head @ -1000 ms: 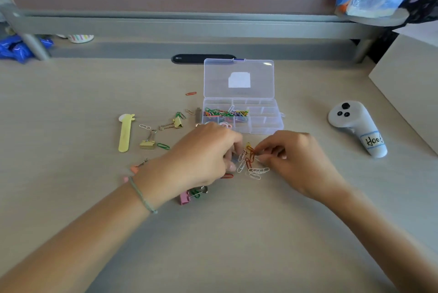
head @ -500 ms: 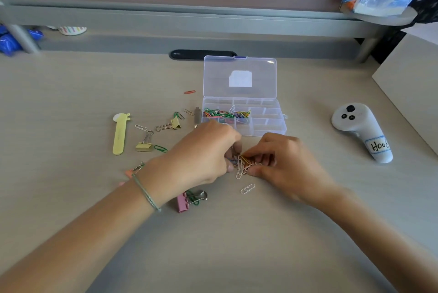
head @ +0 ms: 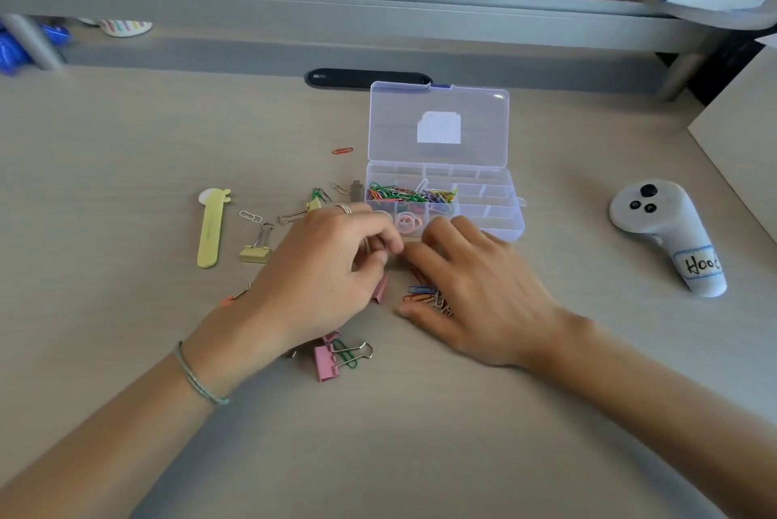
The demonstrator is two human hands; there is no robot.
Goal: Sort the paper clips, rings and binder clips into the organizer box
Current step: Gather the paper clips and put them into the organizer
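The clear organizer box (head: 500, 220) stands open on the desk, its lid (head: 437, 123) tilted back. One compartment holds coloured paper clips (head: 410, 195), and another in front of it holds pink rings (head: 405, 222). My right hand (head: 475, 291) lies palm down just before the box, thumb and fingers curled around a small pile of paper clips (head: 422, 295). My left hand (head: 323, 279) is beside it with its fingertips curled together; what they pinch is hidden. A pink binder clip (head: 380, 289) peeks out under that hand.
Loose on the desk are a pink binder clip (head: 326, 363) with a green paper clip, a yellow binder clip (head: 256, 251), a yellow stick (head: 210, 228), an orange paper clip (head: 342, 150) and several more clips left of the box. A white controller (head: 668, 237) lies right.
My right hand has flattened over the paper clip pile and drawn it together. My left hand has shifted slightly left, uncovering a pink binder clip. The view has tilted down a little.
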